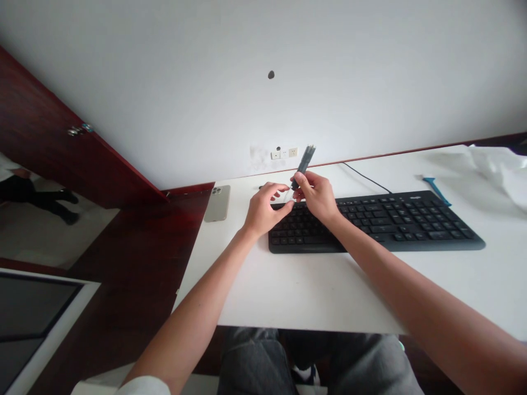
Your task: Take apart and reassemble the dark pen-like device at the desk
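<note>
My right hand (319, 193) is closed round a bundle of slim dark grey sticks (305, 160), perhaps pens or refills, held tilted above the keyboard. Their lighter tips point up toward the wall. At the bundle's lower end, a small clear piece (289, 194) shows between the thumb and curled fingers of my left hand (263, 209). I cannot tell whether this piece is joined to the sticks. Beneath both hands lies a black keyboard (374, 219), partly hidden by my right forearm.
A phone (217, 203) lies face down at the left of the white table (288, 296). To the right are a blue tool-like piece (437, 192) and crumpled white plastic (500, 170). The keyboard cable (368, 178) runs back toward the wall. A dark red door (78, 134) stands at the left.
</note>
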A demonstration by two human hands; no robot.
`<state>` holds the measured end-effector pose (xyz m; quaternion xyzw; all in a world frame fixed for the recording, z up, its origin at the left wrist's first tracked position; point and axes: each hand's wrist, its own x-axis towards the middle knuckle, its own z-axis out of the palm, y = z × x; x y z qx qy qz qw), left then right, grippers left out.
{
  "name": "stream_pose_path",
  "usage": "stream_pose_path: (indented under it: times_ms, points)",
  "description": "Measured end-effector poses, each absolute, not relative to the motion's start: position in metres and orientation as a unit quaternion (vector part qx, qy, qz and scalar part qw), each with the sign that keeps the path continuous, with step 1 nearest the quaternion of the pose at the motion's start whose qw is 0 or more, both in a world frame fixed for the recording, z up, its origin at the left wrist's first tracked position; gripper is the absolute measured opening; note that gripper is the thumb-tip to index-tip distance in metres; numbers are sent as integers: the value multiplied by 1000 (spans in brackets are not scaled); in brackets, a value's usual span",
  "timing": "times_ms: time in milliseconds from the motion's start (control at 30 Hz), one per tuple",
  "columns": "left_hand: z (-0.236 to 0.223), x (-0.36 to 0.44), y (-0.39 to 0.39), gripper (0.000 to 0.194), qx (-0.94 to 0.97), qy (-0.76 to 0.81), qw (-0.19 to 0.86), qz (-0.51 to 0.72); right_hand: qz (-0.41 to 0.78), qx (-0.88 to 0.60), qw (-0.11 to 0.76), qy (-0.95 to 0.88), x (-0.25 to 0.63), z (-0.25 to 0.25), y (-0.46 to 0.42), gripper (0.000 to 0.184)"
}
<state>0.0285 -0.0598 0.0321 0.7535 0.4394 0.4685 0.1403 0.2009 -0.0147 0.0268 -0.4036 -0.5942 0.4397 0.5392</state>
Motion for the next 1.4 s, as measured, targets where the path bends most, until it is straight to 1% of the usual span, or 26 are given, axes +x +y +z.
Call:
stream_pose_path:
  times_ms: [67, 167, 267, 333, 433, 567, 700, 800, 1000, 1133, 1267, 1333, 1400]
  points:
    - [30, 30, -59, 24, 750, 446, 136, 469, 461, -401, 541, -578, 199, 26, -14, 57]
    - [26, 29, -57, 22, 732, 448, 179, 480, 469, -393, 533, -584, 199, 28, -15, 54]
    - [23, 23, -53, 13, 723, 441, 227, 481, 442, -394, 504, -629, 202, 29, -15, 48]
    - [21, 18, -49, 11, 723, 440, 242, 474, 421, -396, 476, -663, 203, 28, -15, 45]
    - [18, 11, -44, 14, 715, 437, 276, 470, 403, -388, 442, -701, 204, 28, -16, 44]
    - [16, 8, -41, 18, 709, 428, 323, 459, 426, -365, 415, -717, 206, 29, -16, 45]
    - [15, 9, -42, 16, 708, 435, 333, 444, 425, -360, 387, -735, 212, 32, -14, 42]
    - [14, 10, -41, 16, 705, 431, 340, 449, 413, -357, 382, -745, 214, 33, -13, 40]
    - [8, 11, -39, 16, 699, 434, 344, 452, 426, -361, 374, -740, 214, 31, -12, 36]
    - [6, 13, -38, 14, 703, 439, 330, 452, 368, -387, 357, -767, 219, 36, -11, 26]
    - [6, 15, -40, 15, 700, 435, 340, 453, 285, -436, 288, -803, 226, 45, -11, 15]
    - [7, 16, -40, 15, 700, 439, 341, 448, 273, -455, 252, -809, 226, 47, -11, 9]
    - [7, 17, -41, 14, 699, 441, 343, 446, 287, -466, 242, -801, 225, 47, -12, 8]
